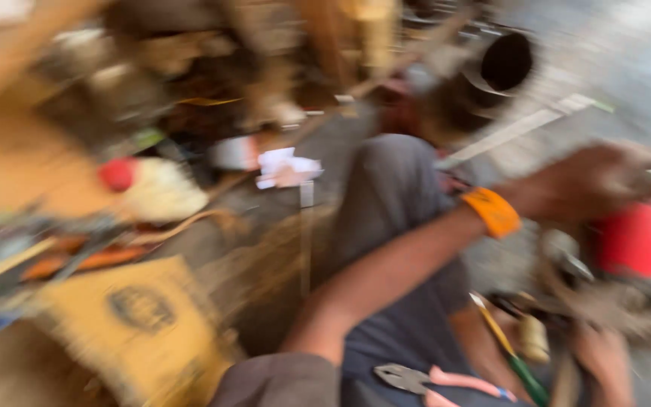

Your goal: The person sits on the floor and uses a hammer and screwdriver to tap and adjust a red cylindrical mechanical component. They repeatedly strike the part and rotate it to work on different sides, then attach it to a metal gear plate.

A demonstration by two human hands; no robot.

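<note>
Cluttered floor, blurred — left hand (593, 181) just above red container (633, 240), grip unclear

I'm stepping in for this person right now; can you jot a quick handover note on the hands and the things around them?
Heavy motion blur, so detail is limited.
Left hand, orange wristband on the arm, reaches out over a red container; grip cannot be told.
Right hand is low by the lap, blurred; grip unclear.
Pliers with pink handles lie on the lap; a green-handled tool sits beside.
Done and left: cannot be judged here.
</note>
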